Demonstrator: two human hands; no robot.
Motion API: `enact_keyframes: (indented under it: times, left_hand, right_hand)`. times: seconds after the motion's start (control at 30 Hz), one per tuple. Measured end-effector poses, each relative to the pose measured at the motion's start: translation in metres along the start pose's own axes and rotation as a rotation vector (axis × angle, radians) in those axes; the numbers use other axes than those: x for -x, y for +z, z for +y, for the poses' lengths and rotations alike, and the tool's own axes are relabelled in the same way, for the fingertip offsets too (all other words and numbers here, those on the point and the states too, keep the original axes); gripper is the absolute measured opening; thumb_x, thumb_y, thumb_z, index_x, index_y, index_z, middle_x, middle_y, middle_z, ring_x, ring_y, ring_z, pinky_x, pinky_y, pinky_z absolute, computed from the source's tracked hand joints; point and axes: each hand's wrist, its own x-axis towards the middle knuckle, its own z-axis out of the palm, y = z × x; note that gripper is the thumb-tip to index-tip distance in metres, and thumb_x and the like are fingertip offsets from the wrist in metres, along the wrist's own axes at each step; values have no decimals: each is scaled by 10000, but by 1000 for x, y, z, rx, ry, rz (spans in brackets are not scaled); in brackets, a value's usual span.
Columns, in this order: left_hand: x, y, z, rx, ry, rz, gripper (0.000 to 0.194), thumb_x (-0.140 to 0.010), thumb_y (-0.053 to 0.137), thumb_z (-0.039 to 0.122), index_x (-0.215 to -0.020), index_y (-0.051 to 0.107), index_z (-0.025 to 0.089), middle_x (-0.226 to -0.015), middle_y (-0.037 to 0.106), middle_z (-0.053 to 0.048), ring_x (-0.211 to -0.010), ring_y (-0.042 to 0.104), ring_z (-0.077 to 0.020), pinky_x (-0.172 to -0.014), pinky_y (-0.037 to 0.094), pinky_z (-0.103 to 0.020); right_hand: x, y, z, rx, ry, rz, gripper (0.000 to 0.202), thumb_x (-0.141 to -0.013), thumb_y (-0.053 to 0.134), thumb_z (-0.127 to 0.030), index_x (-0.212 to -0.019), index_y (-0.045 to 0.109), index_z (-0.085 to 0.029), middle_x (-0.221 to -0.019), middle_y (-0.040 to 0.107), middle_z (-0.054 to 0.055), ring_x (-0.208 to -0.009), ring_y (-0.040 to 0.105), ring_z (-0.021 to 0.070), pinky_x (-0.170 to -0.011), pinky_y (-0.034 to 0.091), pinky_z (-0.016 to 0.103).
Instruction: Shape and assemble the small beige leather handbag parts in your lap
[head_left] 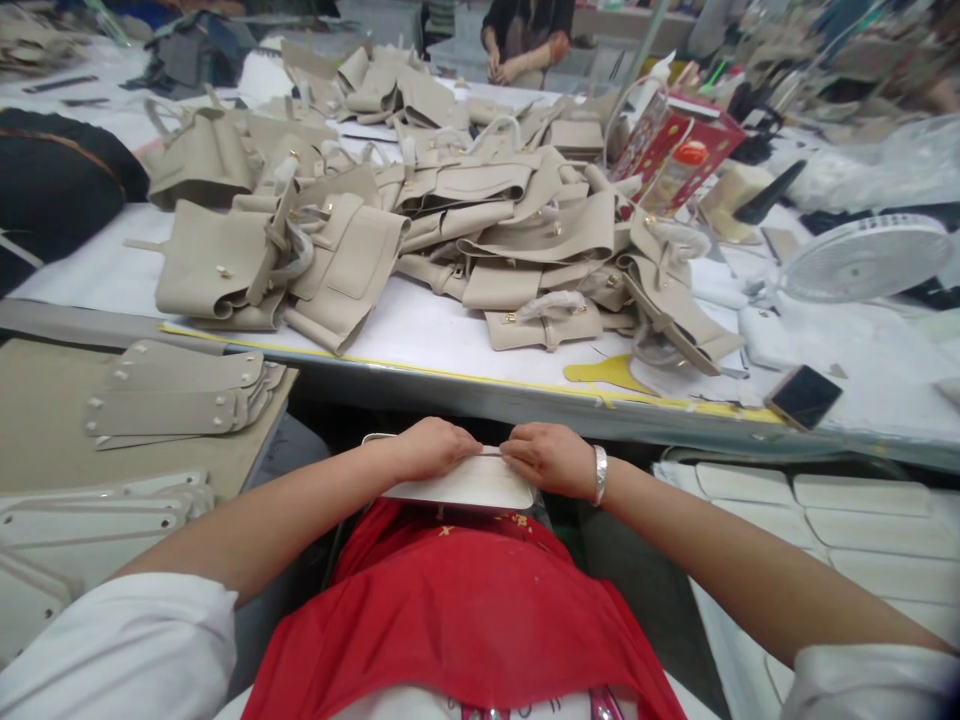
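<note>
A cream leather panel (457, 488) with rounded corners lies across my lap, over the red apron (480, 610). My left hand (435, 447) is closed on its upper edge, fingertips pointing inward. From the other side my right hand (551, 458), with a silvery band at the wrist, presses closed fingers on the same edge. A small gap separates the two sets of fingertips. My thumbs are mostly hidden.
Beige leather bag parts (540, 230) are heaped on the white table (420, 325). Stacked panels lie left (172, 390) and right (862, 530). A phone (804, 397) rests at the table edge, near a white fan (866, 258). Another person's hands (517, 68) show beyond.
</note>
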Motion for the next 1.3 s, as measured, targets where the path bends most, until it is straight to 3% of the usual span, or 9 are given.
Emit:
enact_keyframes:
  times: [0.1, 0.27, 0.5, 0.63, 0.83, 1.0, 1.13, 1.3]
  left_hand:
    - [3, -2, 1, -69, 44, -52, 382, -877, 375, 167, -1226, 532, 155, -1186, 596, -74, -1025, 579, -198, -820, 429, -247]
    - [5, -2, -2, -141, 57, -69, 389, -905, 341, 187, -1256, 498, 134, -1135, 612, -94, -984, 587, -201, -775, 426, -238]
    - [35, -9, -30, -19, 100, -76, 373, -915, 324, 203, -1198, 561, 154, -1207, 580, -83, -1014, 582, -204, -830, 426, -244]
    - [62, -11, -48, 44, 95, -76, 388, -891, 344, 161, -1216, 553, 135, -1241, 558, -102, -1071, 561, -209, -885, 420, -250]
    - [100, 0, -71, 7, 25, -23, 408, -879, 369, 162, -1257, 520, 180, -1262, 548, -80, -1100, 548, -187, -913, 434, -254]
    - [125, 4, -76, -23, -18, 55, 422, -850, 406, 124, -1249, 526, 195, -1226, 579, -55, -1069, 568, -161, -897, 450, -227]
    - [126, 1, -64, -165, -70, 40, 392, -850, 414, 155, -1221, 542, 158, -1199, 593, -85, -1026, 589, -188, -840, 487, -262]
    - [120, -2, -50, -314, -59, 97, 279, -873, 430, 217, -1049, 624, 120, -1068, 642, -117, -955, 598, -220, -847, 485, -347]
  right_hand:
    - [-14, -4, 10, -224, 60, -55, 277, -882, 430, -301, -814, 653, -151, -803, 587, 57, -727, 515, 133, -655, 363, 237]
    - [-45, 1, 27, -582, 196, -306, 262, -770, 562, -395, -693, 527, -147, -601, 463, -30, -562, 399, 87, -509, 300, 203]
    - [-76, 12, 33, -858, 199, -509, 374, -694, 628, -487, -687, 465, -150, -573, 397, -67, -530, 340, 62, -492, 274, 191]
    - [-102, 15, 21, -872, 169, -544, 392, -684, 637, -504, -686, 460, -154, -550, 375, -79, -512, 314, 56, -486, 247, 194]
    - [-157, 23, -9, -819, 64, -527, 333, -673, 638, -438, -667, 476, -147, -576, 412, -67, -559, 347, 63, -529, 288, 200]
    - [-196, 34, -33, -816, 36, -525, 301, -656, 651, -390, -646, 462, -156, -550, 400, -76, -532, 339, 58, -509, 279, 197]
    - [-181, 26, -29, -779, 66, -495, 305, -672, 634, -403, -651, 456, -157, -550, 400, -72, -529, 337, 61, -504, 275, 200]
    - [-117, 2, -5, -675, 176, -446, 338, -709, 600, -442, -633, 434, -157, -540, 377, -66, -525, 324, 64, -500, 263, 203]
